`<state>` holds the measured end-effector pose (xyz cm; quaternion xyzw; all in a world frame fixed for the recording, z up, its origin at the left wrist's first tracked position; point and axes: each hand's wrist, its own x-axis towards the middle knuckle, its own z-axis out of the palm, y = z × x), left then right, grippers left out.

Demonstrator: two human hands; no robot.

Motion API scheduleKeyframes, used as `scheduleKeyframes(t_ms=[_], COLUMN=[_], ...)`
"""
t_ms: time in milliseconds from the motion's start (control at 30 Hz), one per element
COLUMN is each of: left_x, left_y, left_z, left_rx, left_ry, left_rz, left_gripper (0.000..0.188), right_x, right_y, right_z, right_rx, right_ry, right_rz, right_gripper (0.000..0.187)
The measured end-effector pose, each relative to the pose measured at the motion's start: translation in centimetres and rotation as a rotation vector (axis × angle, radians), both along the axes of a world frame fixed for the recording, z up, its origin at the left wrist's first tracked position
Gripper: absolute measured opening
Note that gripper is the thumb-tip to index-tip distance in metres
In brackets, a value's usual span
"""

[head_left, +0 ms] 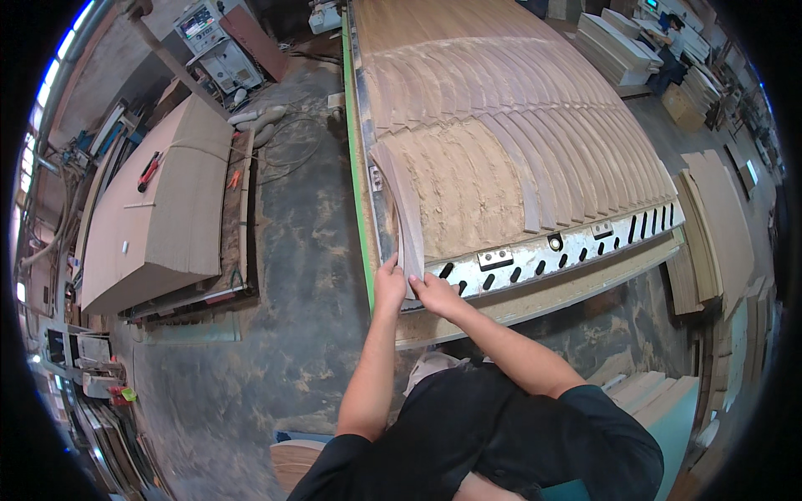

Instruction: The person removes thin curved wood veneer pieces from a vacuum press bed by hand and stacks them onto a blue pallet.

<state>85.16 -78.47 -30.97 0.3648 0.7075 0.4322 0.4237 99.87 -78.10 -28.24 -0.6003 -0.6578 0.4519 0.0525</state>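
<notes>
Curved wooden strips lie along the left edge of a large machine bed, seemingly a few together. At their near end my left hand grips the left side, fingers closed. My right hand closes on the same end from the right, its thumb towards the wood. Right of the strips is a sawdust-covered patch with curved ridges. Beyond it and to its right, rows of cut curved strips still lie side by side on the bed.
A slotted metal rail edges the bed's near side. Stacked boards stand at left with red-handled pliers on top. A control cabinet stands at the far left. More panels lean at right; a person works at far right.
</notes>
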Motion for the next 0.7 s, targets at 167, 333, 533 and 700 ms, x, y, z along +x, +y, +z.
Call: scheduleKeyframes(t_ms=[167, 333, 533, 700], left_x=[-0.9, -0.9, -1.0, -0.6], left_y=[-0.3, -0.5, -1.1, -0.6], left_z=[0.6, 2.1, 3.8, 4.3], left_rx=[0.093, 0.025, -0.037, -0.087], left_ry=[-0.125, -0.039, 0.163, 0.156], left_rz=[0.065, -0.043, -0.107, -0.094], left_gripper=[0.048, 0.050, 0.050, 0.049], right_x=[-0.3, -0.2, -0.3, -1.1], right_y=[0.1, 0.5, 1.4, 6.5], right_z=[5.2, 3.2, 3.9, -3.3], right_rx=[0.309, 0.443, 0.294, 0.147], right_ry=[-0.219, -0.157, 0.174, 0.617], right_rz=[0.267, 0.217, -0.095, -0.329], right_gripper=[0.067, 0.062, 0.054, 0.066])
